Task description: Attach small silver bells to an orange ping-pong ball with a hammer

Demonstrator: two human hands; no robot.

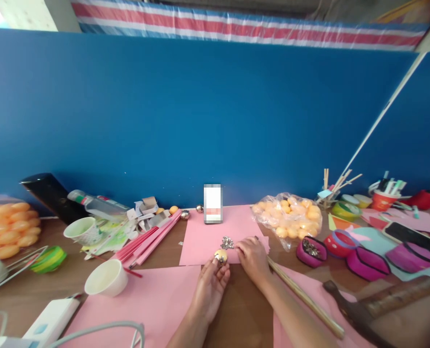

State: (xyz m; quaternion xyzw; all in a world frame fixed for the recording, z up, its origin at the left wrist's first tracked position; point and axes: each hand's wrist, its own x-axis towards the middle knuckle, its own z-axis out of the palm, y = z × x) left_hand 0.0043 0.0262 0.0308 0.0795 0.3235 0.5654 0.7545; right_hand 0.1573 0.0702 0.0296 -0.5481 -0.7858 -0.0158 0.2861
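My left hand [212, 285] holds a small yellow egg-shaped shell [220, 255] partly wrapped in silver foil at its fingertips. My right hand [251, 257] lies palm-down on the pink paper sheet [207, 237], its fingertips touching a crumpled piece of silver foil [228, 242] just beyond the egg. Both hands meet near the middle of the brown table [244, 309].
A clear bag of yellow eggs [290, 217] sits right of the hands, another pile of orange ones [7, 227] far left. White cups [106, 277] [81, 230], pink sticks [145, 241], a long wooden stick [305, 299], magenta tape rolls [367, 261], a phone [414, 237] and a blue partition wall [215, 121] surround them.
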